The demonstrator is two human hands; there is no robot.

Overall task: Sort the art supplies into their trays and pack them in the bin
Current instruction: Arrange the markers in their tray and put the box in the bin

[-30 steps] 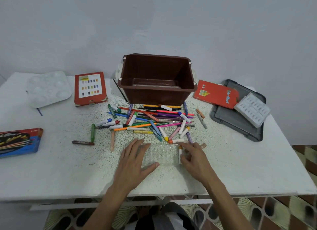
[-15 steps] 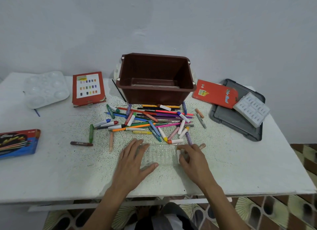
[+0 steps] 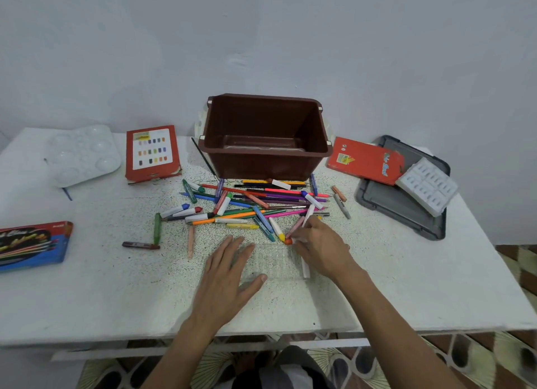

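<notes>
Clear tray (image 3: 273, 262) lies under the flat, spread left hand (image 3: 229, 275); right hand (image 3: 322, 249) pinches an orange-tipped crayon (image 3: 288, 241).

Head-worn view, forward and down, close above table (image 3: 116, 287)

Soft, even light — faint shadows, wide-angle bending at edges, slightly blurry.

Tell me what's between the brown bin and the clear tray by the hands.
In the head view, a loose heap of crayons, markers and pencils fills the stretch between the brown bin and the clear tray.
</notes>
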